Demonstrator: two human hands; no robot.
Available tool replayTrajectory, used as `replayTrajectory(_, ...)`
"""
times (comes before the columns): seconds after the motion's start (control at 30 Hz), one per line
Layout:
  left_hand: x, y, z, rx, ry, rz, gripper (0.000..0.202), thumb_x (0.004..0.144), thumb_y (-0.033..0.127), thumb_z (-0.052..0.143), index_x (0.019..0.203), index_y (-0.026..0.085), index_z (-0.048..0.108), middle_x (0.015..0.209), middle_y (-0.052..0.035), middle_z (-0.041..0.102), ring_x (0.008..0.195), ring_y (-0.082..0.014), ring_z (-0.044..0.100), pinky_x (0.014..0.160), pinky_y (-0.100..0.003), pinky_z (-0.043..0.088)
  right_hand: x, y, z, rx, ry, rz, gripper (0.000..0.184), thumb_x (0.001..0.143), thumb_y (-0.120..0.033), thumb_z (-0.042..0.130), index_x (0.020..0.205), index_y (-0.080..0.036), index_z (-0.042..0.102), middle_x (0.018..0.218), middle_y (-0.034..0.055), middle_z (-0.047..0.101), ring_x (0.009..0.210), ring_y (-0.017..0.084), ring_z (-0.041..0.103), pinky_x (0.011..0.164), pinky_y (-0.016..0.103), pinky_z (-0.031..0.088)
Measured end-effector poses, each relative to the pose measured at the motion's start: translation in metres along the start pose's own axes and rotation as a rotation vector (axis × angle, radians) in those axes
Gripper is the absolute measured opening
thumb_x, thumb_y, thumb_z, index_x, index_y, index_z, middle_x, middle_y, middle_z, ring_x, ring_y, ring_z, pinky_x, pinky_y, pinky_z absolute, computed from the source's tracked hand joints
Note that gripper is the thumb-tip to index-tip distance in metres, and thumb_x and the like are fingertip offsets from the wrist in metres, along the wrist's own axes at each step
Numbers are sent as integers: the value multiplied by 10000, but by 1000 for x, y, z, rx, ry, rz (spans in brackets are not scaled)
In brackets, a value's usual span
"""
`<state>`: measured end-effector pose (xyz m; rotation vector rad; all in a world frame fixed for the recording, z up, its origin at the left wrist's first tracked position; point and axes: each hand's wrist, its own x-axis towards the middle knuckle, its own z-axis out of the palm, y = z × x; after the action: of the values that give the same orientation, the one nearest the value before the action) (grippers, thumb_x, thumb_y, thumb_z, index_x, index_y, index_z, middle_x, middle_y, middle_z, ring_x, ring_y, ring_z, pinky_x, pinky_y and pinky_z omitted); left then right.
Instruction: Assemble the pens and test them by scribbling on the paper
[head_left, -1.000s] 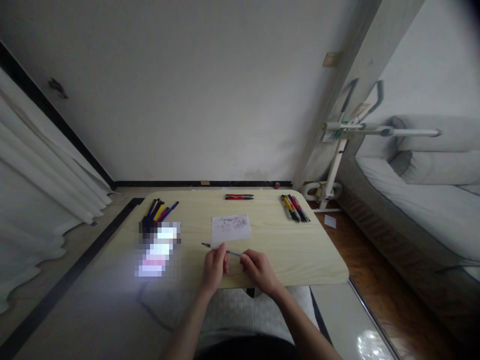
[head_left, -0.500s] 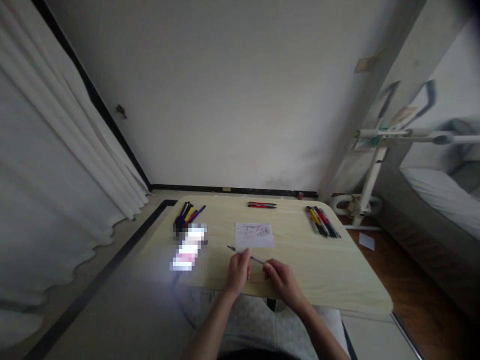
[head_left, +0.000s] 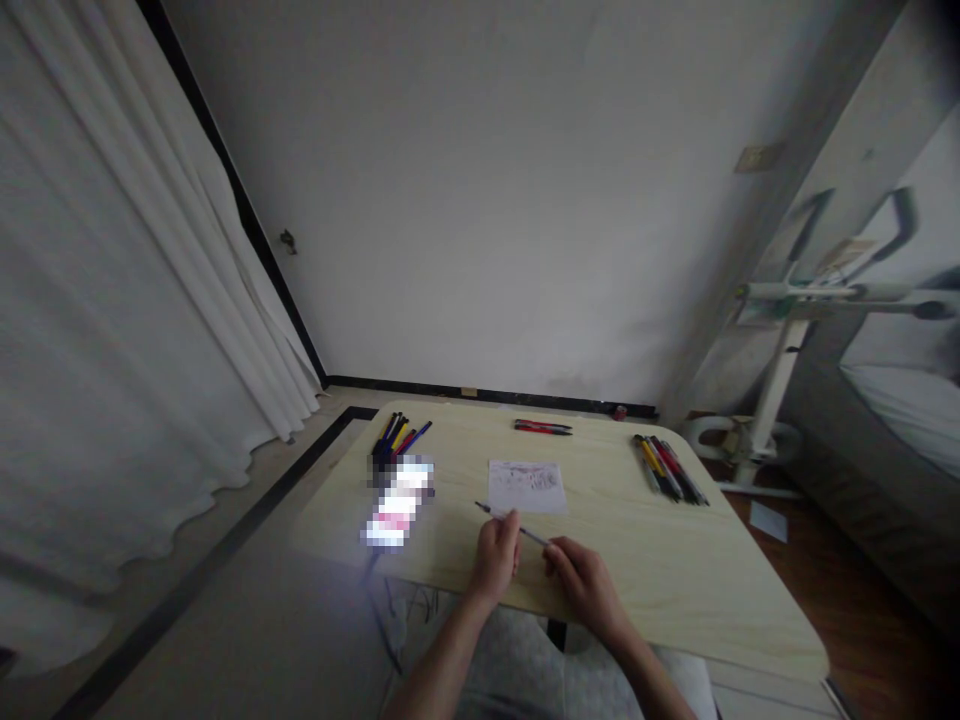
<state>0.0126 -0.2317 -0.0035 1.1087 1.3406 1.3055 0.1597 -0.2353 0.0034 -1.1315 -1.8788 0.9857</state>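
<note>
A thin pen (head_left: 534, 537) is held between my two hands above the near side of the table. Closed around its middle is my left hand (head_left: 496, 555), with the dark tip end sticking out to the upper left. My right hand (head_left: 584, 577) pinches the other end. Just beyond my hands lies a white sheet of paper (head_left: 527, 485) with dark scribbled marks on it. Whether the pen has a cap cannot be made out.
On the pale wooden table (head_left: 645, 580), several pens (head_left: 397, 434) lie at the left and several more pens (head_left: 666, 468) at the right. Two red pens (head_left: 543, 426) rest at the back. A bright, pixelated phone-like screen (head_left: 399, 505) stands at the left with a cable below.
The whole view has shifted, so the table and hands appear slightly lower and further right. Both hands keep their hold on the pen.
</note>
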Motion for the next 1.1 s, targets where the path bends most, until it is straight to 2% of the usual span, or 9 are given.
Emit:
replayTrajectory(0.2,1,3,1,16,7,-28,561,761,577,372,355,192,337,278,51,291,251,-66,285,312,-207,206,1,-1,0,-19,34,-17,369,862,-374,349,633,-164,548,581,13,554,558,137,509,550,226,360)
replayTrajectory(0.4,2,5,2,67,22,-18,571,779,558,357,343,190,349,270,41,311,258,-75,317,337,-205,251,1,-1,-1,-20,72,-21,350,857,-358,374,655,-164,584,621,27,588,597,144,532,578,229,377)
replayTrajectory(0.7,3,2,4,82,27,-11,556,797,537,340,363,189,344,283,34,330,283,-83,336,348,-201,259,5,0,-1,54,123,46,331,833,-382,434,662,-146,592,586,5,573,559,117,511,538,206,369)
replayTrajectory(0.93,3,0,4,0,22,-8,506,785,550,346,424,196,318,305,39,360,298,-91,362,359,-203,287,4,-1,0,137,122,100,442,876,-443,311,742,-135,600,581,7,576,508,101,498,501,195,368)
replayTrajectory(1.1,1,2,5,-25,20,-22,494,782,565,344,453,196,333,319,39,378,304,-94,367,355,-205,288,3,-1,-1,94,109,81,440,882,-427,307,675,-142,570,566,9,572,525,107,513,528,204,374)
